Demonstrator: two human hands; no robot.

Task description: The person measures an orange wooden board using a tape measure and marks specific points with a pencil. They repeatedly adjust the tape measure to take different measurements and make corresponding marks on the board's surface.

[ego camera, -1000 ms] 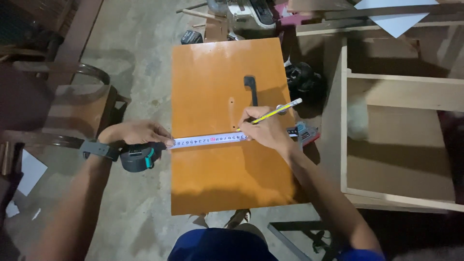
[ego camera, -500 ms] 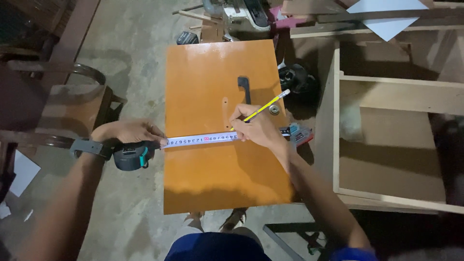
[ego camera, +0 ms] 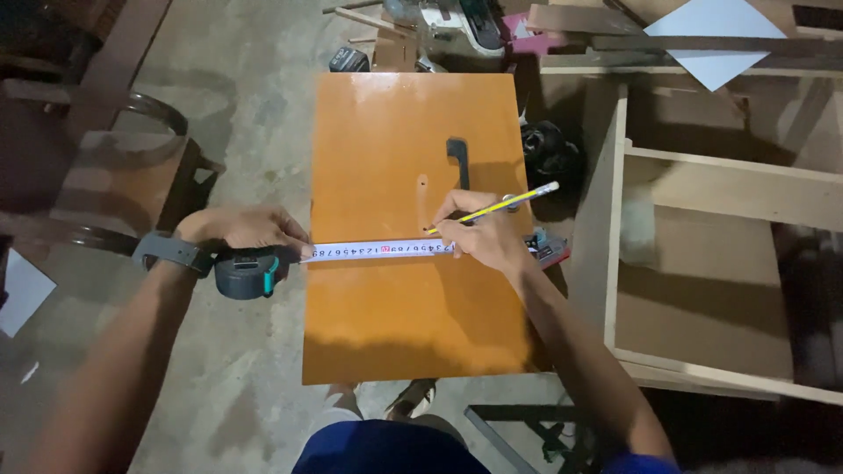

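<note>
The left hand (ego camera: 241, 230) still pins the grey-and-teal tape measure case (ego camera: 246, 270) at the flat orange wooden panel's (ego camera: 386, 325) left edge; white tape blade (ego camera: 378, 251) unmoved. The right hand (ego camera: 483, 233) still pinches the yellow pencil (ego camera: 496, 207), tip at the blade, marking.

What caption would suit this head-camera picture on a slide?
Left hand pins a tape measure across an orange board while right hand marks it with a yellow pencil.

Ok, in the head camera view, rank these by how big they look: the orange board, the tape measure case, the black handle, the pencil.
1. Orange board, by far.
2. Tape measure case.
3. Pencil and black handle: too alike to rank; the pencil is longer, thinner and partly hidden by the right hand.
</note>
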